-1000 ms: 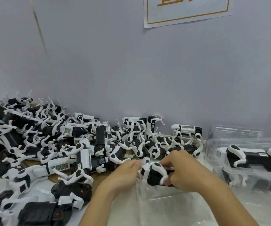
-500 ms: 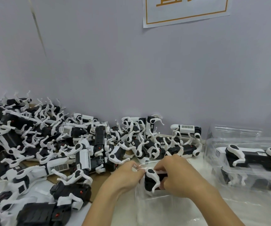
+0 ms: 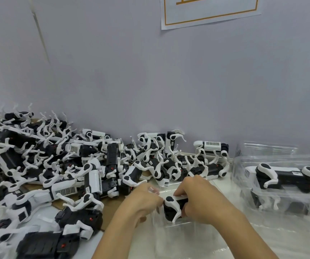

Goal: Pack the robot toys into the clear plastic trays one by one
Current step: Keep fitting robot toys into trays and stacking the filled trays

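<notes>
A black-and-white robot toy [image 3: 173,207] sits low inside a clear plastic tray [image 3: 184,238] at the table's front centre. My right hand [image 3: 201,199] curls over the toy's right side and grips it; most of the toy's body is hidden under that hand. My left hand [image 3: 143,200] pinches the tray's left rim next to the toy's white leg. At the right, stacked clear trays [image 3: 244,171] hold packed robot toys [image 3: 286,176].
A large heap of loose black-and-white robot toys [image 3: 60,165] covers the table's left and back, partly on brown cardboard [image 3: 111,204]. A grey wall with a paper sign [image 3: 210,10] rises behind. An unfilled clear tray [image 3: 268,147] stands behind the packed ones.
Both hands have lowered the toy toward me, down into the clear tray. The left hand has shifted onto the tray's left rim.
</notes>
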`<state>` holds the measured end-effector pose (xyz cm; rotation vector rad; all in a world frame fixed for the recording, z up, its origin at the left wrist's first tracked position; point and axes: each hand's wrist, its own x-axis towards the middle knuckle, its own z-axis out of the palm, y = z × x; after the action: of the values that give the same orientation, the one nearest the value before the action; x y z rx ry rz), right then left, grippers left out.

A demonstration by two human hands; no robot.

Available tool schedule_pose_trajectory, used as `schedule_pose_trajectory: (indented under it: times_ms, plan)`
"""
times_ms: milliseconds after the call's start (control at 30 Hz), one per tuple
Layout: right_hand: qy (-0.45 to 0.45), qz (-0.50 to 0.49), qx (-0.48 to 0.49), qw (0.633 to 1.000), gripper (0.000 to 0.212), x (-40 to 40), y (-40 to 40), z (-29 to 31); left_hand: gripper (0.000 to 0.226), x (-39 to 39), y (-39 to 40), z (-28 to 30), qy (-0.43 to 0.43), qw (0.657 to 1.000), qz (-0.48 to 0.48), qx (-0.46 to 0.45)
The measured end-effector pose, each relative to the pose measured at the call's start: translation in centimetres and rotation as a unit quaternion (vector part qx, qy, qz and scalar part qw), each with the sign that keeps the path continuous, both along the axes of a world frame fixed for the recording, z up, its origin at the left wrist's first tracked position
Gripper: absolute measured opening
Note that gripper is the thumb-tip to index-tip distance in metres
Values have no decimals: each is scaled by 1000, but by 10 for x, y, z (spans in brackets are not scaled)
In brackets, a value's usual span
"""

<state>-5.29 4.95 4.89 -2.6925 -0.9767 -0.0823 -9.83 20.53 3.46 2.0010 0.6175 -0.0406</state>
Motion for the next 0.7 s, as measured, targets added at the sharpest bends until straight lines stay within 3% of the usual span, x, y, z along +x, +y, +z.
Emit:
schedule_pose_trajectory:
  times_ms: [167,233,300,367,567,700]
  plan:
    - [13,-8,-12,1000,9,-1,1,2,34,0,-8,0,-71,989,-27,126]
    - [23,-12,-10,1000,7,0,1,3,24,0,-11,4,-133,965,-43,223]
    - [30,-13,-10,999,11,-1,1,3,7,-1,-18,8,-172,948,-52,261]
    - [38,-13,-8,999,18,-1,0,5,9,-3,-23,9,-147,945,-76,282]
    - [116,-6,20,993,24,4,-7,8,21,-2,-24,6,-88,966,-65,232]
    - [126,-23,4,992,41,6,-18,17,20,0,-23,6,-68,975,-60,205]
